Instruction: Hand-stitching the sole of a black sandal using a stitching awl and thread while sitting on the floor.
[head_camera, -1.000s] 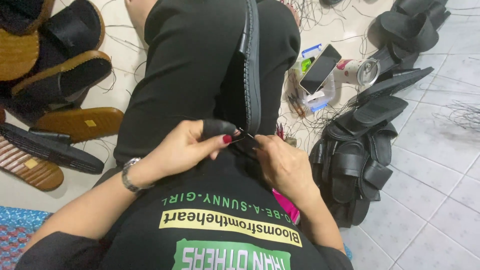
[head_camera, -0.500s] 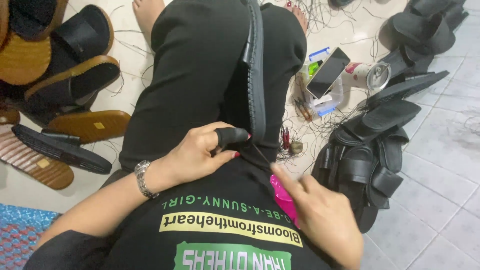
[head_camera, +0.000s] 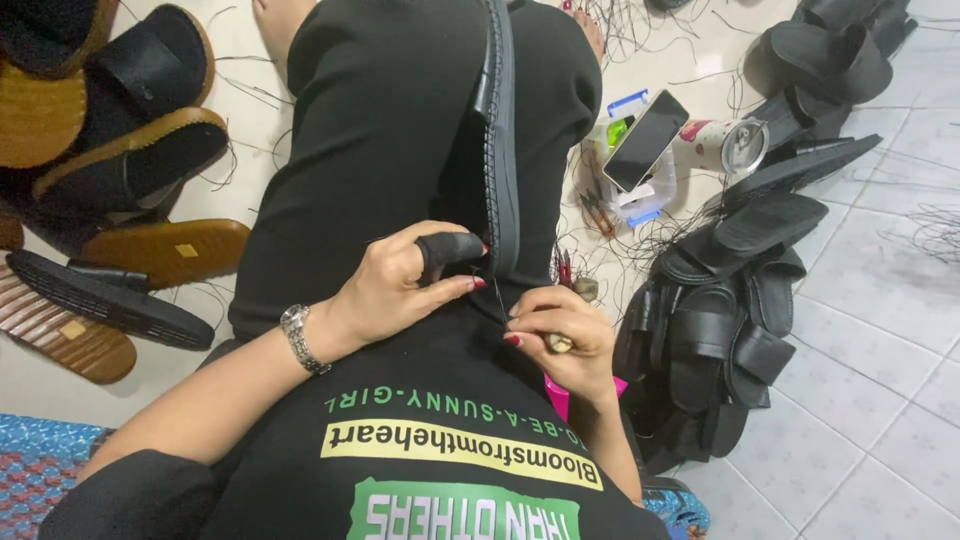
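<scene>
Head view: looking down at a black sandal (head_camera: 497, 150) standing on edge between the black-clad knees. Left hand (head_camera: 405, 280) (black guard on the forefinger) pinching at the sole's near end. Right hand (head_camera: 555, 335) closing around a small wooden-handled tool (head_camera: 556, 343), just beside that edge. Lying nearby on the floor: phone (head_camera: 645, 140), black sandal pile (head_camera: 720, 330).

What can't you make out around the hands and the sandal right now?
Head view only:
- Tool tip in right hand: hidden by its fingers.
- Thread at black rubber sandal sole: too thin against black trousers.
- Left hand forefinger tip: under a black finger cover.
- Sole's near end: behind both hands.
</scene>
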